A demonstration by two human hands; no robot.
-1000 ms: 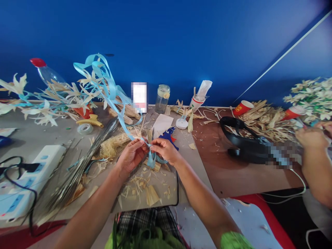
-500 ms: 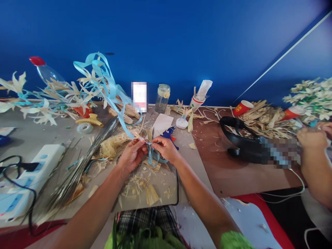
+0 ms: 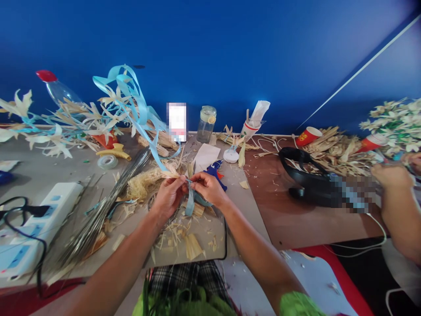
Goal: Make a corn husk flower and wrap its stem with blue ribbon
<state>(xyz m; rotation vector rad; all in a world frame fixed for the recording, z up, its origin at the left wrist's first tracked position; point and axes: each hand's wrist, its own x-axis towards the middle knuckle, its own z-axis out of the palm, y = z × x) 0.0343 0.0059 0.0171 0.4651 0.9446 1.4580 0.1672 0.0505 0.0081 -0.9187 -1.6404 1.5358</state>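
My left hand (image 3: 171, 193) is closed in a pinch at the middle of the table, on a pale husk flower (image 3: 171, 171) whose petals stick out above the fingers. Close beside it, my right hand (image 3: 208, 186) pinches a light blue ribbon (image 3: 190, 206); one end hangs below the fingertips. The fingertips of both hands nearly meet, and they partly hide what lies between them. Behind my left hand, a long loop of blue ribbon (image 3: 141, 109) rises over the husk flowers. A blue glue gun (image 3: 214, 169) lies just past my right hand.
Husk scraps (image 3: 192, 246) litter the board below my hands. To the left lie metal wires (image 3: 108, 202), a tape roll (image 3: 107, 162) and a power strip (image 3: 55, 206). A glass jar (image 3: 206, 125) stands behind. At right are a black headset (image 3: 305, 184) and another person's arm (image 3: 397, 202).
The ribbon between my hands is drawn in closer, and the small loops below them have become a hanging tail. My right hand has shifted slightly left. The husk petals show more above my left hand.
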